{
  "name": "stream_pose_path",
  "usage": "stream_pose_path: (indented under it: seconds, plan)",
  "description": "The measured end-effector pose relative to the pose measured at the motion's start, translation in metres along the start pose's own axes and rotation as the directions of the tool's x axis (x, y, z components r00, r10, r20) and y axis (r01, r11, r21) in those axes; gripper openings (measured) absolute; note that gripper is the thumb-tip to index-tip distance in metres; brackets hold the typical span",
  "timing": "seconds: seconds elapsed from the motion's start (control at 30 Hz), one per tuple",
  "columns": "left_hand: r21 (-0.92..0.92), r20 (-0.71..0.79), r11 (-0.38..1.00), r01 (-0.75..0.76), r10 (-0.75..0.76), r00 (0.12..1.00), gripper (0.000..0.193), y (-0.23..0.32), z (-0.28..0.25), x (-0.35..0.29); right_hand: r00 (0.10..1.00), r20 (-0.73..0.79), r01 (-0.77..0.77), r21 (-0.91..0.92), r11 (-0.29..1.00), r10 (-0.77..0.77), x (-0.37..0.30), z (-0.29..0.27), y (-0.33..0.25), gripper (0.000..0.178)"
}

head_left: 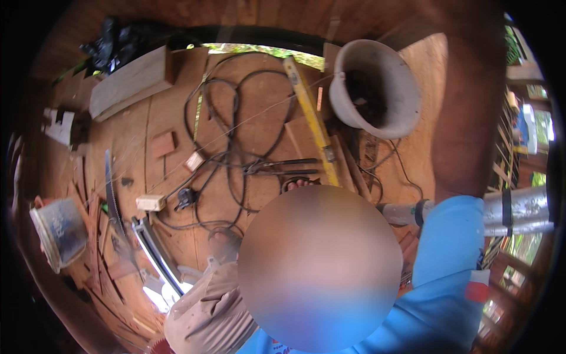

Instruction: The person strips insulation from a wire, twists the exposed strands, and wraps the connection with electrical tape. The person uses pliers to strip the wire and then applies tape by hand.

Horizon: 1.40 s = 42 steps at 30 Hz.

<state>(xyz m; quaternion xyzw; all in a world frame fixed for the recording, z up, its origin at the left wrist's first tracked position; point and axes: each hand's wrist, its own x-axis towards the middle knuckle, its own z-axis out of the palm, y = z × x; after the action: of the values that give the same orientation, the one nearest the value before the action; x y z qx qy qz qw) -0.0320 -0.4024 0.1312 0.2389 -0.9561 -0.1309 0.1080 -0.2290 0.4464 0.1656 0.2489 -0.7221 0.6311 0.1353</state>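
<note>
Neither of my hands shows. My right arm, bare below a blue sleeve, rises along the right side and leaves at the top, its hand beyond the picture. A round blurred patch hides the lower middle. Beside it are a knee in beige trousers and some bare toes. Just past the toes lie a long-handled plier-like tool and a yellow spirit level. Looped black cable spreads over the boards. What either hand holds or touches is out of sight.
A whitish bucket with dark contents stands at the far right. Leftward are a wooden beam, a handsaw, a smaller bucket and scattered wood strips. A grey metallic tube lies at the right.
</note>
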Motion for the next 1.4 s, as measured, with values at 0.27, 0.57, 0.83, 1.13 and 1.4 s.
stream_pose_path:
  seconds: [0.27,0.57,0.83,1.13,1.4]
  plan:
    - [-0.031,0.473,0.992,-0.123,0.123,0.872,0.038,0.118,0.216,-0.053,0.997,-0.005,-0.083,0.069,0.994,0.083,-0.036,-0.022,0.017,0.023]
    - [-0.013,0.294,0.995,-0.094,0.094,0.951,0.042,0.094,0.129,0.087,0.978,0.04,-0.203,0.372,0.906,0.202,-0.105,-0.059,0.043,0.023]
    - [0.174,0.263,0.985,0.012,-0.058,0.963,0.046,0.111,0.115,0.112,0.662,0.329,-0.743,0.408,0.53,0.674,-0.233,0.013,0.105,0.023]
    - [0.214,0.292,0.976,0.037,-0.1,0.951,0.051,0.099,0.109,0.115,0.618,0.33,-0.75,0.519,0.411,0.713,-0.297,0.034,0.115,0.016]
    - [0.202,0.384,0.979,0.029,-0.106,0.917,0.055,0.063,0.117,0.105,0.538,0.33,-0.813,0.447,0.373,0.776,-0.293,0.03,0.11,0.012]
